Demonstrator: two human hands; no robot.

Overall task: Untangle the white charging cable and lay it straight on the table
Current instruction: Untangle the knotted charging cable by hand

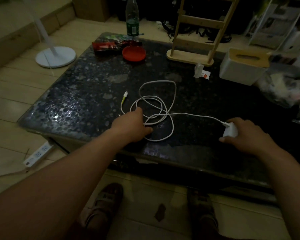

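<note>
The white charging cable [173, 94] lies in several overlapping loops near the front middle of the dark speckled table [80, 94]. Its yellow-sleeved connector end [124, 97] lies free to the left of the loops. On the right the cable runs into a white charger block [231, 131]. My right hand [244, 135] is closed around that block at the table's front right. My left hand [133, 125] rests on the left side of the loops, fingers on the cable; whether they pinch it I cannot tell.
A red dish [134, 53], a snack packet [111, 45] and a plastic bottle [132, 18] stand at the back. A wooden rack [197, 40], white tissue box [244, 66] and plastic bag [284, 89] fill the back right. A power strip [37, 154] lies on the floor, left.
</note>
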